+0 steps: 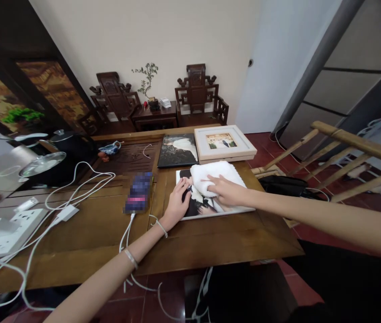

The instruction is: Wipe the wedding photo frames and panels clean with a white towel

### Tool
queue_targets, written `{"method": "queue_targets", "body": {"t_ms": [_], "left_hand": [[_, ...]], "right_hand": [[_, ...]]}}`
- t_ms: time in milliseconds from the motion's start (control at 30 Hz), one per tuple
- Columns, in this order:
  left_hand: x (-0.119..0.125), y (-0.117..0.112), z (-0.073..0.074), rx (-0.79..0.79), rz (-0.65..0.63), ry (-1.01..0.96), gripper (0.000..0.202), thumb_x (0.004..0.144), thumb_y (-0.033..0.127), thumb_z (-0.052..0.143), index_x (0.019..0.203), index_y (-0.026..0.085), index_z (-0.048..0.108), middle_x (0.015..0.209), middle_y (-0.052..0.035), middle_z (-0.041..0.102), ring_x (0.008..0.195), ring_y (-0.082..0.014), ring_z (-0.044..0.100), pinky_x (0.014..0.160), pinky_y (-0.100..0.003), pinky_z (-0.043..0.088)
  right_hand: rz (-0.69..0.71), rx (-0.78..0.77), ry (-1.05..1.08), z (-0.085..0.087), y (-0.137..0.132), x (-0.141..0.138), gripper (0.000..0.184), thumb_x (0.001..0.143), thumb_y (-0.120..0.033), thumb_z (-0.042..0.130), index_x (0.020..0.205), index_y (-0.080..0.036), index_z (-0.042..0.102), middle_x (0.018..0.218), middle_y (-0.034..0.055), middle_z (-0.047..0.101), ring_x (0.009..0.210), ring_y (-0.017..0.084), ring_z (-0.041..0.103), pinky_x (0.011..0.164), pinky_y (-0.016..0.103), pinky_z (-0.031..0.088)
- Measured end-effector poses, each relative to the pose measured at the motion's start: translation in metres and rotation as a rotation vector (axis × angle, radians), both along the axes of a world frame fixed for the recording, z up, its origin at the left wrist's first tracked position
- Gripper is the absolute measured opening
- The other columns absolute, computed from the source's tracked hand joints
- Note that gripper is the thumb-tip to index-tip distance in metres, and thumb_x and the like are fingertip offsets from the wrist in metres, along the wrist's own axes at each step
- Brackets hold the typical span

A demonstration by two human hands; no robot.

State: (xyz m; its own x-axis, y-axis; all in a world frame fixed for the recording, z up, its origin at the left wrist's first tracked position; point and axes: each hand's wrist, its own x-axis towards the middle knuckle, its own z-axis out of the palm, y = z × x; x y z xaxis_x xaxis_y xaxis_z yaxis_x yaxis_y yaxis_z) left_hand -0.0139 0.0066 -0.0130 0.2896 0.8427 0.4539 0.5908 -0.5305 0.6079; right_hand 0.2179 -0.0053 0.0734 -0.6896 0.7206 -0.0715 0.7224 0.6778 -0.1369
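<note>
A photo panel with a dark and white picture lies flat near the table's right end. Across its upper part is a folded white towel. My right hand is on the towel, its fingers gripping and pressing the near side against the panel. My left hand rests at the panel's left edge with its fingers stretched out, holding nothing. Just behind the towel lie a dark picture panel and a pale framed picture, side by side.
A phone, blurred out, lies left of my left hand on a white cable. White cords run to a power strip at the left. A lidded pot and kettle stand behind it. A bamboo rack stands right of the table.
</note>
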Motion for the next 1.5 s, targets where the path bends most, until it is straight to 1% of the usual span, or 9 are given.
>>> {"method": "queue_targets", "body": {"t_ms": [100, 233, 400, 633, 833, 1033, 1167, 1300, 1500], "left_hand": [[0.000, 0.000, -0.001, 0.014, -0.001, 0.002, 0.039, 0.094, 0.022, 0.050, 0.131, 0.015, 0.062, 0.147, -0.0147, 0.052, 0.142, -0.0276, 0.043, 0.119, -0.050, 0.035], [-0.002, -0.002, -0.002, 0.033, -0.006, 0.002, 0.039, 0.095, 0.022, 0.050, 0.132, 0.017, 0.061, 0.147, -0.0145, 0.053, 0.142, -0.0267, 0.044, 0.119, -0.050, 0.035], [-0.003, -0.007, 0.003, 0.023, -0.006, 0.004, 0.039, 0.097, 0.024, 0.049, 0.134, 0.017, 0.059, 0.149, -0.0140, 0.051, 0.143, -0.0248, 0.041, 0.119, -0.048, 0.035], [-0.003, -0.009, 0.008, -0.005, -0.006, 0.002, 0.040, 0.096, 0.028, 0.050, 0.134, 0.018, 0.059, 0.149, -0.0132, 0.051, 0.143, -0.0251, 0.042, 0.118, -0.050, 0.036], [-0.006, -0.004, 0.007, -0.003, -0.030, 0.032, 0.040, 0.096, 0.024, 0.047, 0.133, 0.019, 0.059, 0.150, -0.0121, 0.050, 0.143, -0.0242, 0.042, 0.119, -0.050, 0.034], [-0.008, 0.000, 0.010, -0.020, -0.039, 0.055, 0.044, 0.096, 0.028, 0.048, 0.138, 0.017, 0.055, 0.148, -0.0123, 0.052, 0.143, -0.0251, 0.042, 0.120, -0.048, 0.034], [-0.007, -0.001, 0.011, -0.036, -0.033, 0.088, 0.046, 0.097, 0.031, 0.047, 0.140, 0.015, 0.054, 0.151, -0.0126, 0.049, 0.144, -0.0233, 0.040, 0.122, -0.047, 0.030], [-0.005, -0.005, 0.012, -0.055, -0.005, 0.088, 0.046, 0.097, 0.030, 0.046, 0.139, 0.015, 0.054, 0.151, -0.0121, 0.048, 0.145, -0.0230, 0.039, 0.122, -0.046, 0.030], [-0.002, -0.009, 0.011, -0.061, 0.034, -0.015, 0.045, 0.095, 0.032, 0.051, 0.136, 0.014, 0.058, 0.149, -0.0114, 0.051, 0.143, -0.0253, 0.042, 0.121, -0.046, 0.031]], "right_hand": [[0.062, -0.034, -0.008, 0.000, -0.031, 0.006, 0.056, 0.069, 0.008, 0.044, 0.118, -0.011, 0.063, 0.156, 0.0209, 0.036, 0.149, 0.038, 0.020, 0.109, 0.066, 0.031], [0.132, -0.113, -0.020, 0.004, -0.068, 0.010, 0.057, 0.068, 0.007, 0.047, 0.119, -0.012, 0.065, 0.160, 0.0182, 0.031, 0.149, 0.041, 0.018, 0.110, 0.069, 0.030], [0.191, -0.193, -0.074, 0.015, -0.087, 0.016, 0.057, 0.068, 0.005, 0.049, 0.119, -0.013, 0.066, 0.161, 0.0154, 0.029, 0.149, 0.040, 0.015, 0.112, 0.067, 0.029], [0.368, -0.232, -0.178, 0.037, -0.067, 0.029, 0.055, 0.068, 0.005, 0.050, 0.115, -0.017, 0.068, 0.156, 0.0122, 0.040, 0.145, 0.037, 0.031, 0.103, 0.059, 0.046], [0.386, -0.102, -0.120, 0.020, -0.045, 0.018, 0.052, 0.071, 0.003, 0.051, 0.116, -0.016, 0.067, 0.155, 0.0147, 0.041, 0.146, 0.037, 0.029, 0.106, 0.060, 0.042], [0.244, 0.006, -0.098, 0.003, -0.001, 0.000, 0.055, 0.072, 0.003, 0.050, 0.123, -0.013, 0.062, 0.159, 0.0165, 0.032, 0.147, 0.040, 0.022, 0.108, 0.066, 0.034], [0.106, 0.033, -0.062, 0.000, 0.021, -0.007, 0.057, 0.072, 0.002, 0.048, 0.125, -0.014, 0.059, 0.159, 0.0165, 0.032, 0.146, 0.040, 0.025, 0.105, 0.066, 0.037], [0.101, 0.064, -0.088, -0.005, 0.011, -0.005, 0.058, 0.072, 0.004, 0.048, 0.126, -0.014, 0.060, 0.159, 0.0177, 0.032, 0.145, 0.044, 0.025, 0.105, 0.070, 0.035], [0.131, 0.104, -0.148, -0.002, -0.049, 0.000, 0.055, 0.077, 0.003, 0.050, 0.128, -0.014, 0.060, 0.159, 0.0212, 0.030, 0.144, 0.047, 0.026, 0.105, 0.069, 0.036]]}}
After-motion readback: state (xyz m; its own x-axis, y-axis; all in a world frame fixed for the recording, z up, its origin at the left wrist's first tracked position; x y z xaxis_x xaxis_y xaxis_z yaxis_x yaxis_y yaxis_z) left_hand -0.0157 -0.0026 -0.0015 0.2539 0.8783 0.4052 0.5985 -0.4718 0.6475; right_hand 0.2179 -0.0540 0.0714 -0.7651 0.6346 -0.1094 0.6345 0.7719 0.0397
